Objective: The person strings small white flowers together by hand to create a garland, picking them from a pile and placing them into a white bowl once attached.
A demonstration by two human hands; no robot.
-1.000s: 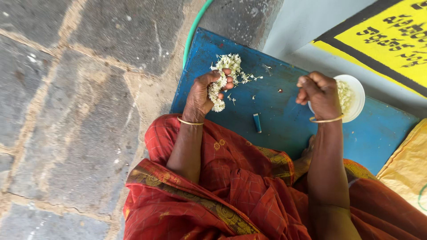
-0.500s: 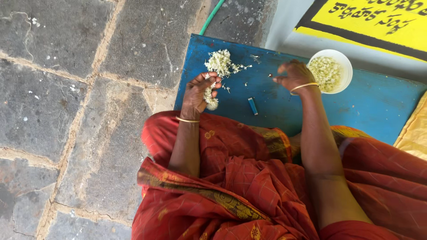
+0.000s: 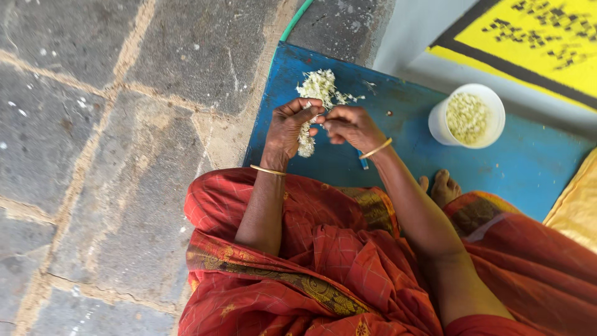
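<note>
My left hand (image 3: 287, 129) grips a short strand of strung white flowers (image 3: 305, 142) that hangs below its fingers. My right hand (image 3: 350, 126) has come up against the left, its fingertips pinched at the top of the strand; what it pinches is too small to see. Both hands hover over a blue board (image 3: 398, 158). A loose heap of white flowers (image 3: 319, 84) lies on the board just beyond the hands. A white bowl (image 3: 440, 122) filled with flower buds stands on the board to the right.
A small blue object (image 3: 362, 163) lies on the board, partly under my right wrist. A green hose (image 3: 293, 20) runs past the board's far left corner over grey stone paving. A yellow painted sign (image 3: 535, 43) and a yellow sack (image 3: 575, 208) lie at right. My toes (image 3: 440, 185) rest on the board.
My right hand has swung left from beside the bowl and now meets my left hand at the strand. The left hand has kept hold of the strand.
</note>
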